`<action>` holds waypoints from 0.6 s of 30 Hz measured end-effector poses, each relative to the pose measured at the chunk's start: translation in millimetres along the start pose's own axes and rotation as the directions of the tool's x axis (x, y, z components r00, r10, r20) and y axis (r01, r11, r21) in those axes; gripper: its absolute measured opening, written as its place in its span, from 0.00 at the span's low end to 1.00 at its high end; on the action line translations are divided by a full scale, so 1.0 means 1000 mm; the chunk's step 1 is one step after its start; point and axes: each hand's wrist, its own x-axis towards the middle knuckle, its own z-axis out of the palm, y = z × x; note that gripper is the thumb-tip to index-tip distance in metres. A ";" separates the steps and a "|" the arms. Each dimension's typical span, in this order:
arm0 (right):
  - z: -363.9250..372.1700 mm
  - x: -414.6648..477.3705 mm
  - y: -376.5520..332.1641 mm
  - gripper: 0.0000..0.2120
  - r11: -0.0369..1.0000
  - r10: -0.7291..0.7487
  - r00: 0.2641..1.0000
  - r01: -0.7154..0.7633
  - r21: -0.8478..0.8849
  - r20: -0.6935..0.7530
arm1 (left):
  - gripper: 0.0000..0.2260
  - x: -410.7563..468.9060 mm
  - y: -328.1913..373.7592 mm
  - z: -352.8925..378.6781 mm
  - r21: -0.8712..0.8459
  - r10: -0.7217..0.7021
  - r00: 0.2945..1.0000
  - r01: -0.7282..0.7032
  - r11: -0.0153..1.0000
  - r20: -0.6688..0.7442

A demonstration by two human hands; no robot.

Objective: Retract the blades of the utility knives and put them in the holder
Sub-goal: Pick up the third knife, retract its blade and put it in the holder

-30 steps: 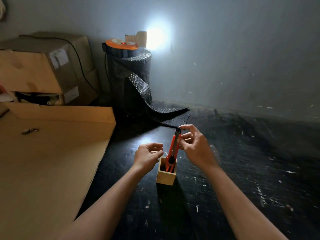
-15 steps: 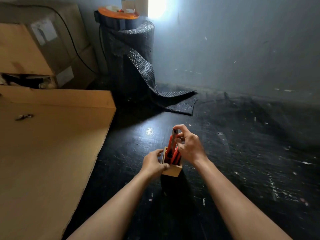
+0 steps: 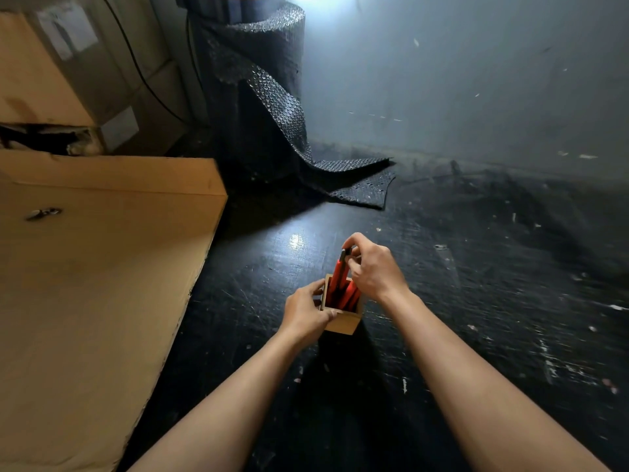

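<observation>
A small square wooden holder (image 3: 344, 323) stands on the black floor in front of me. Inside it are several red utility knives (image 3: 351, 297), standing on end. One red knife (image 3: 339, 271) sticks up higher than the rest, its lower end down in the holder. My right hand (image 3: 372, 267) pinches the top end of this knife. My left hand (image 3: 306, 310) grips the holder's left side and front corner. Whether any blade is out is not visible.
A large flat cardboard sheet (image 3: 95, 284) lies at the left, cardboard boxes (image 3: 68, 69) behind it. A roll of black bubble wrap (image 3: 258, 97) stands against the grey wall, its loose end trailing on the floor. The floor is dark and scuffed.
My right hand has lowered the red knife deeper into the holder. My left hand closed onto the holder's side. My view tilted downward and nearer.
</observation>
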 end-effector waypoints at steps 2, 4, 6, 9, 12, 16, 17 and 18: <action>0.000 0.001 -0.001 0.08 1.000 0.002 1.000 -0.002 -0.008 0.004 | 0.32 0.000 0.000 0.000 -0.005 -0.002 1.000 0.002 1.000 -0.002; -0.002 0.002 -0.001 0.08 1.000 0.011 0.999 -0.011 -0.009 0.031 | 0.32 0.000 -0.001 0.001 -0.006 -0.005 1.000 0.005 1.000 -0.007; -0.006 0.001 -0.001 0.10 1.000 0.020 0.996 -0.019 -0.009 0.083 | 0.32 -0.001 -0.001 0.002 -0.012 -0.010 1.000 0.010 1.000 -0.016; -0.008 -0.001 0.000 0.13 0.999 0.036 0.987 -0.033 -0.019 0.154 | 0.32 -0.001 -0.002 0.004 -0.022 -0.016 1.000 0.016 1.000 -0.025; -0.008 -0.005 0.001 0.13 0.999 0.040 0.988 -0.038 -0.016 0.149 | 0.31 0.000 -0.003 0.006 -0.013 -0.010 0.999 0.009 1.000 -0.034; -0.017 -0.010 -0.003 0.12 1.000 0.024 0.993 -0.024 -0.007 0.112 | 0.27 0.000 -0.002 0.005 -0.014 -0.006 0.999 0.006 1.000 -0.041; -0.020 -0.011 -0.003 0.12 1.000 0.015 0.995 -0.014 -0.011 0.100 | 0.26 -0.001 -0.002 0.005 -0.018 -0.003 0.999 0.002 1.000 -0.040; -0.025 -0.014 -0.006 0.11 1.000 0.010 0.996 -0.009 -0.014 0.088 | 0.25 -0.003 -0.001 0.004 -0.020 -0.004 0.999 0.003 1.000 -0.036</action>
